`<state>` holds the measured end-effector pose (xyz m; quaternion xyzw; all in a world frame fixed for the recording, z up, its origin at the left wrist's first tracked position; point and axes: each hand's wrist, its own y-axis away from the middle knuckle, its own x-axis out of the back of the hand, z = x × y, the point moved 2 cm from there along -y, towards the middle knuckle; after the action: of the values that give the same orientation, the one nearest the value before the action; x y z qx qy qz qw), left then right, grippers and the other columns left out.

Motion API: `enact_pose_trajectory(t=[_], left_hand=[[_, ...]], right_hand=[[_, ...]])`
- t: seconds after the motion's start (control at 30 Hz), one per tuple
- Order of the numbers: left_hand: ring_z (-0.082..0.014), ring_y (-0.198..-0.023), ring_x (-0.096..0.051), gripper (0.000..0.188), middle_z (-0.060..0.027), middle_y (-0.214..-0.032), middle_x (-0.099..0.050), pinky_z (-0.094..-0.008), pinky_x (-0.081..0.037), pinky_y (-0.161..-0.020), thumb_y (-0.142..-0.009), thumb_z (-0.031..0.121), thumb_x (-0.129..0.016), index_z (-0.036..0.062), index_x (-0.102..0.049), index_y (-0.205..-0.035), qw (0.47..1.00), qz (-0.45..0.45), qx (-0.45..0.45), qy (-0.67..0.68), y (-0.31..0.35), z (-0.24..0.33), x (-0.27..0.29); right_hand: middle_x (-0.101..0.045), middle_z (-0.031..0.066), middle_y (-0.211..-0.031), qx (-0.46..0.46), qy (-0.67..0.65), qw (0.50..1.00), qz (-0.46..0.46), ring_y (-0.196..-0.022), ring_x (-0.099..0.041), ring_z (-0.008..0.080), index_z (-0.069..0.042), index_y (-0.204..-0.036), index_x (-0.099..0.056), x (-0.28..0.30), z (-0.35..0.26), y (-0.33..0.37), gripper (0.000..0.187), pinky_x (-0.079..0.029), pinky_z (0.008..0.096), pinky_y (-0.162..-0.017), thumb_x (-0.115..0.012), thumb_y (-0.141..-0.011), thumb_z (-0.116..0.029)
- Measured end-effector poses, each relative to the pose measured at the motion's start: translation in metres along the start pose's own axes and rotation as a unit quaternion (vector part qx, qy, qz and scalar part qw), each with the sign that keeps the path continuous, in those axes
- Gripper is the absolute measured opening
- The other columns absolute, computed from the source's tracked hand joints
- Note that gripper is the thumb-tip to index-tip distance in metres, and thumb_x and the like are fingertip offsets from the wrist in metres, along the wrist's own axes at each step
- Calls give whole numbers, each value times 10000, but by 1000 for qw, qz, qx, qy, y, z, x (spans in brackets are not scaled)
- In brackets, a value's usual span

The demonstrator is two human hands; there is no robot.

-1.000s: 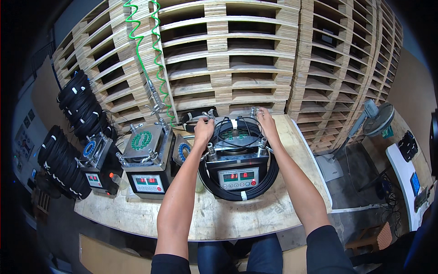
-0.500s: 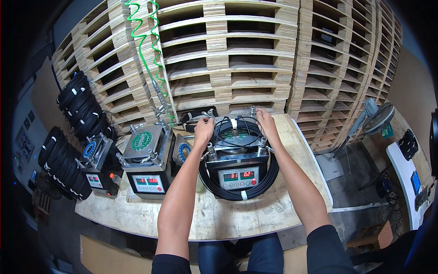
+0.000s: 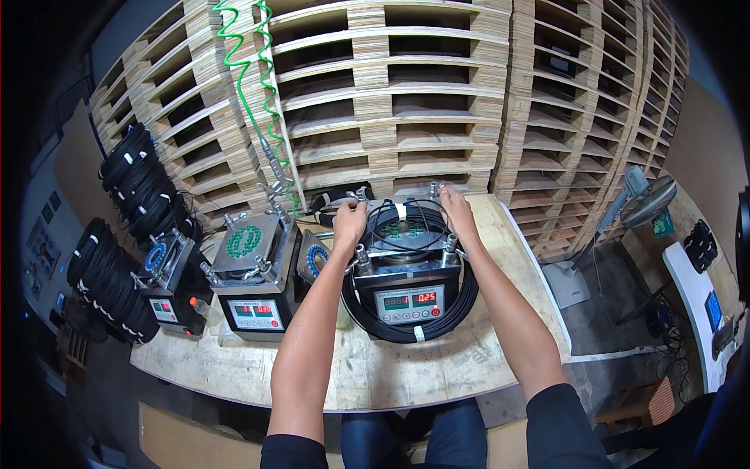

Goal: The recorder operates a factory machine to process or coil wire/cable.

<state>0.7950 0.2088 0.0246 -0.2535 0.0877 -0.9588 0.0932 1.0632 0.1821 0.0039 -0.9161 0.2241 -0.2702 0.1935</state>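
Note:
Both arms reach over a black box-shaped machine (image 3: 412,275) with a lit red display panel (image 3: 409,304) on its front. A coil of black cable (image 3: 469,293) with white ties lies around it, looping over its top. Green pieces (image 3: 406,230) show on the metal top plate beneath the cable. At the far left corner, my left hand (image 3: 349,222) is closed, its fingers at a metal corner post (image 3: 362,193). My right hand (image 3: 455,209) has curled fingers at the far right metal post (image 3: 433,189). Fingertips are partly hidden. Two nearer posts (image 3: 449,244) stand untouched.
Left stand two similar machines, one with a green ring (image 3: 244,241), one with a blue ring (image 3: 155,256), and a red-capped bottle (image 3: 198,306). Black cable coils (image 3: 113,277) are stacked beyond. An air gun (image 3: 275,176) hangs from a green hose. Wooden pallets (image 3: 391,94) rise behind; a fan (image 3: 648,203) stands right.
The red digits on the display of the machine in front of me have changed. Both hands stay at the same posts, with almost no movement.

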Motion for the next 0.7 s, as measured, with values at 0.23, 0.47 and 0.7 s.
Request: enact_pose_trajectory(t=[0.23,0.47,0.7], left_hand=[[-405,-1130,-611,524,-276,-1156,-653,-408,-455,-986,-857,369,-596,-18,-625,-1210,1000,8,-7,-5,0,-1,0],[-400,-1116,-620,479,-270,-1136,-663,-407,-464,-979,-857,364,-603,-5,-664,-1157,1000,7,-13,3,-6,-8,-2],[-404,-1105,-624,472,-266,-1121,-669,-407,-468,-977,-860,370,-603,-4,-672,-1141,1000,12,-16,9,-8,-13,-1]], right_hand=[[-666,275,-902,-22,-58,998,1,-923,-639,458,5,-1048,-643,-2,-3,-1,383,-499,462,-788,-434,-989,-311],[-671,269,-928,-24,-70,997,-4,-932,-643,448,6,-1071,-643,-1,-7,1,384,-503,448,-786,-441,-991,-311],[-674,261,-968,-44,-41,998,-15,-964,-634,449,-11,-1059,-649,-2,-9,2,383,-505,454,-806,-457,-978,-332]])
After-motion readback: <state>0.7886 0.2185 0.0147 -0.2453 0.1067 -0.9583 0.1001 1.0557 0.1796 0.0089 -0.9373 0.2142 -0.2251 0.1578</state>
